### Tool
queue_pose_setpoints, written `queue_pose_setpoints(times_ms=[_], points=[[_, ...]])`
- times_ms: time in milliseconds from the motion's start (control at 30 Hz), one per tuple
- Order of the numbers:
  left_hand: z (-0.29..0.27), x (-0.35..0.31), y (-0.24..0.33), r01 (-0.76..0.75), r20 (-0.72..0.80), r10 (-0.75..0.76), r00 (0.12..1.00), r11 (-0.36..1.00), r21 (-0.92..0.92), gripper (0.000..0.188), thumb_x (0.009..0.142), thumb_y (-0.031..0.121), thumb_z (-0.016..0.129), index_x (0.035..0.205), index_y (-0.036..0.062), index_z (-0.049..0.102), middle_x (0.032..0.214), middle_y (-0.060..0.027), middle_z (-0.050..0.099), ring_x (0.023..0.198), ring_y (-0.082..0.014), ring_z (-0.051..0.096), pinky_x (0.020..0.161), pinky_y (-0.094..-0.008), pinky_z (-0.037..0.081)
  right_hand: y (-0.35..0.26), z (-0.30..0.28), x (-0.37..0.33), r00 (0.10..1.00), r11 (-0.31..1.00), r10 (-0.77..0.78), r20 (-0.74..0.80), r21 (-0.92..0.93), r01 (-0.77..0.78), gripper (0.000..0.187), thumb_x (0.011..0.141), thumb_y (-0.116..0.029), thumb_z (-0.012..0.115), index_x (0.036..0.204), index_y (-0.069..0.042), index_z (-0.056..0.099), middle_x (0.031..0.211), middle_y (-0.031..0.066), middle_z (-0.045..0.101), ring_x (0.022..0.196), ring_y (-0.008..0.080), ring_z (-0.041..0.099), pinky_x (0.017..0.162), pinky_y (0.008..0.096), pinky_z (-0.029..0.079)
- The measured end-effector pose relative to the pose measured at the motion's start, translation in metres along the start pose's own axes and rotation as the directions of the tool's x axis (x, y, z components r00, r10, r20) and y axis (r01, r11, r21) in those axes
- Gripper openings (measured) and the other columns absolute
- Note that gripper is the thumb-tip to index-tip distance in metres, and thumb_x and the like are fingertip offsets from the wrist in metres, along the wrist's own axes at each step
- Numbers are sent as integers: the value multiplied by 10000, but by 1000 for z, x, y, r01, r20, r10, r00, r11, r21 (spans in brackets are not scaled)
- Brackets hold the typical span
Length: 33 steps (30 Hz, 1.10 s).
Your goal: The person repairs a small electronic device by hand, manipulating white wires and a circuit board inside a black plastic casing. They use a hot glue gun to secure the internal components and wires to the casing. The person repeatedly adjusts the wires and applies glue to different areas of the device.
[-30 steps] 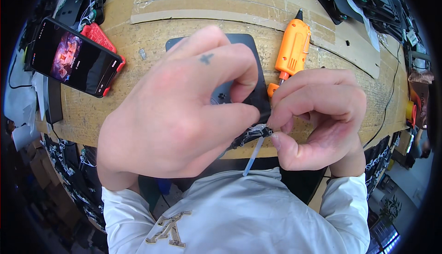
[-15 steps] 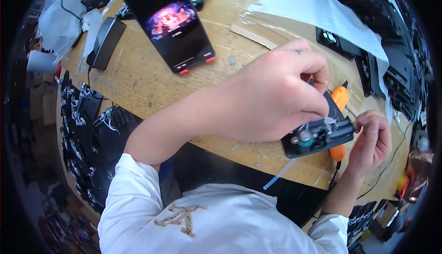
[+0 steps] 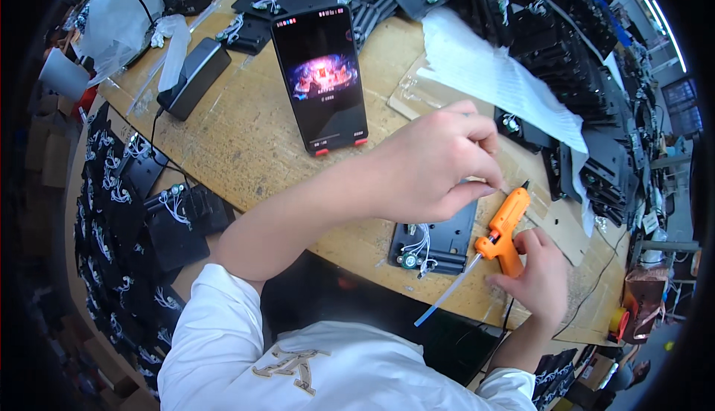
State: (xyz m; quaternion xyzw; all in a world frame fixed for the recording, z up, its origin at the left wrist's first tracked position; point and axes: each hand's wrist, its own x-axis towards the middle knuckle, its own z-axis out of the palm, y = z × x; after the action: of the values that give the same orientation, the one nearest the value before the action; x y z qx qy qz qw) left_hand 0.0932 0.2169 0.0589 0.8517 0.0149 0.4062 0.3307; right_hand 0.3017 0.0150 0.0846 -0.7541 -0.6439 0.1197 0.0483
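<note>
At the tabletop's (image 3: pixel 357 256) front edge, our right hand (image 3: pixel 544 277) spreads its fingers about the glue gun (image 3: pixel 509 213), beside the wired panel (image 3: pixel 451 237); our left hand's (image 3: pixel 447 159) fingertips look pressed together. Gripping the gun seemingly calls for curled fingers.

Right fingers (image 3: pixel 530 241) near orange glue gun (image 3: pixel 511 210), perhaps touching; left fingers (image 3: pixel 477 162) above black panel (image 3: pixel 451 238).

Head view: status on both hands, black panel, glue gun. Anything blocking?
Left hand pinched above black panel. Right hand open beside orange glue gun, contact unclear. Panel on table, white wires showing. Left hand hides part.
</note>
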Motion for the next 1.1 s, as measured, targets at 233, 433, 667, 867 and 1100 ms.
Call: queue_pose_setpoints(times_ms=[233, 433, 667, 867, 1100], points=[[3, 0, -5, -13, -41, 15, 999, 999, 42, 144, 758, 95, 729, 891, 48, 701, 879, -67, 619, 859, -262, 586, 732, -362, 486, 50, -25, -45, 974, 959, 223, -27, -171, -224, 340, 621, -6, 769, 928, -8, 622, 870, 148, 649, 842, 352, 640, 750, 430, 508], [12, -6, -2, -150, -11, 165, 986, 919, 364, 111, 720, 80, 682, 823, 76, 642, 924, -44, 621, 917, -242, 581, 727, -374, 464, 21, -40, -53, 917, 963, 219, -333, -78, -258, 332, 698, 0, 733, 1021, 3, 653, 966, 175, 681, 944, 359, 648, 836, 419, 500], [12, -4, -10, -165, -60, 206, 977, 901, 402, 156, 713, 86, 682, 865, 85, 649, 912, -33, 624, 916, -249, 579, 733, -376, 462, -41, 0, 60, 954, 951, -300, -3, -76, 299, 822, 563, -340, 918, 1211, 8, 551, 1164, 220, 618, 1123, 374, 580, 964, 447, 476], [10, 2, -13, -156, -150, 215, 965, 931, 331, 137, 787, 88, 681, 914, 45, 656, 893, -87, 648, 862, -288, 591, 739, -395, 488, -48, 3, 97, 936, 975, -167, 310, -89, 204, 908, 507, -367, 949, 1163, 71, 500, 1068, 259, 611, 1031, 412, 601, 909, 452, 500], [11, 6, -8, -92, -254, 99, 962, 995, 41, 85, 892, 47, 645, 832, -13, 656, 767, -112, 657, 739, -281, 605, 677, -352, 491, -16, -23, 88, 985, 988, -69, 159, 149, 45, 778, 521, -237, 940, 1119, 2, 503, 965, 256, 630, 983, 408, 620, 852, 448, 506]])
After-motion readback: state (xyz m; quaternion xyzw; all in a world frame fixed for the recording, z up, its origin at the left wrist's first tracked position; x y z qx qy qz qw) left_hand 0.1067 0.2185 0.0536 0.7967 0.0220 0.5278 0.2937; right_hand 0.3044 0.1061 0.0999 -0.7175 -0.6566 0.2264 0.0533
